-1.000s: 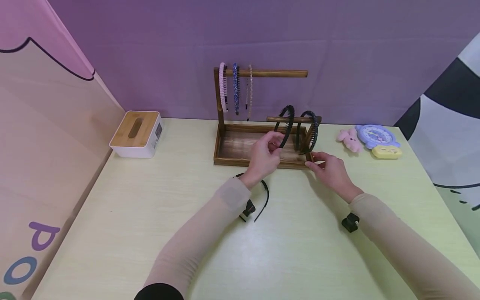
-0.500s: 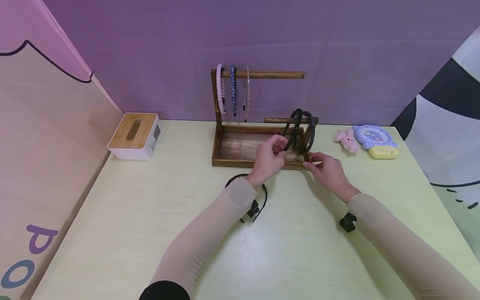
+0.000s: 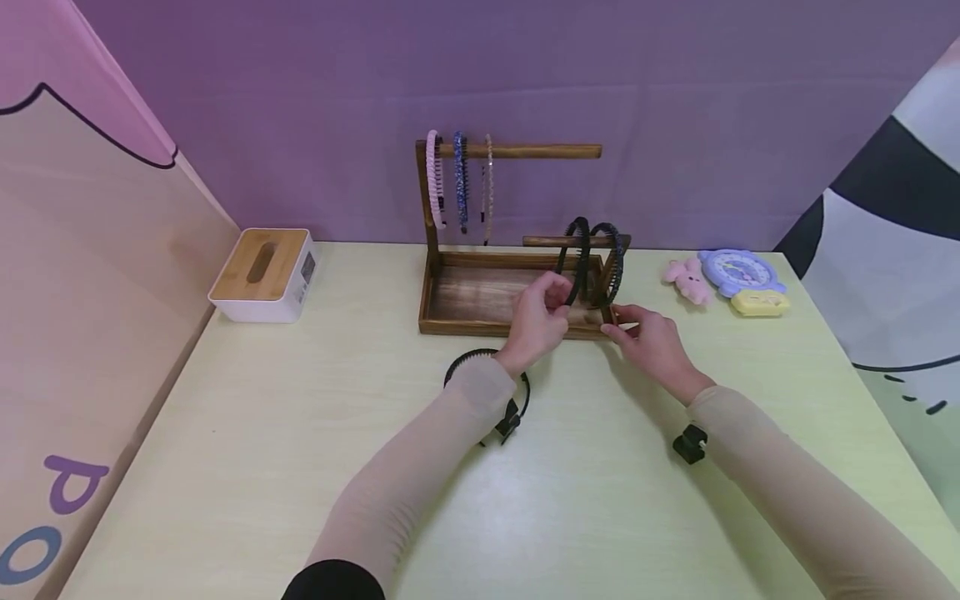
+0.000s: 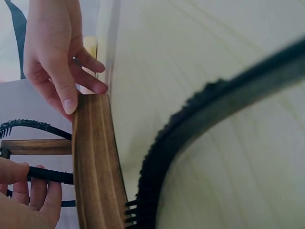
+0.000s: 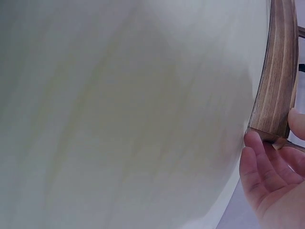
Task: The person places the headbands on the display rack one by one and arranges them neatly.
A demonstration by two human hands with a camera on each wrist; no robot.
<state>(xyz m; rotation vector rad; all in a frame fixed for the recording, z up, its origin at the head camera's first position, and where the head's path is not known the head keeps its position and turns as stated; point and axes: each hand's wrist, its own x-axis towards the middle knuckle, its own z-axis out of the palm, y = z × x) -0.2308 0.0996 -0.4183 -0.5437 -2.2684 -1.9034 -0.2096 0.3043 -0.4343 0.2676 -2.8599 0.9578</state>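
Observation:
My left hand (image 3: 536, 323) pinches the lower end of a black headband (image 3: 582, 254), which loops over the short lower bar of a wooden headband stand (image 3: 480, 327). In the left wrist view the fingers and thumb hold the headband (image 4: 50, 175) beyond the stand's rim. A second black headband (image 3: 617, 267), with a textured surface, hangs to its right on that bar. My right hand (image 3: 654, 346) grips the tray's front right corner, thumb and fingers on either side of the wood (image 5: 276, 81). Another black toothed headband (image 3: 468, 357) lies on the table, partly under my left forearm.
Pink (image 3: 434, 179), blue (image 3: 461, 183) and thin beaded (image 3: 490, 187) headbands hang from the upper bar. A tissue box (image 3: 258, 275) stands at the left. On the right lie a pink plush toy (image 3: 687, 281), a blue round item (image 3: 741, 271) and a yellow one (image 3: 760, 303).
My left hand moved the black headband right along the lower bar, up to the textured one, then slightly back left. My right hand keeps its hold on the stand's corner.

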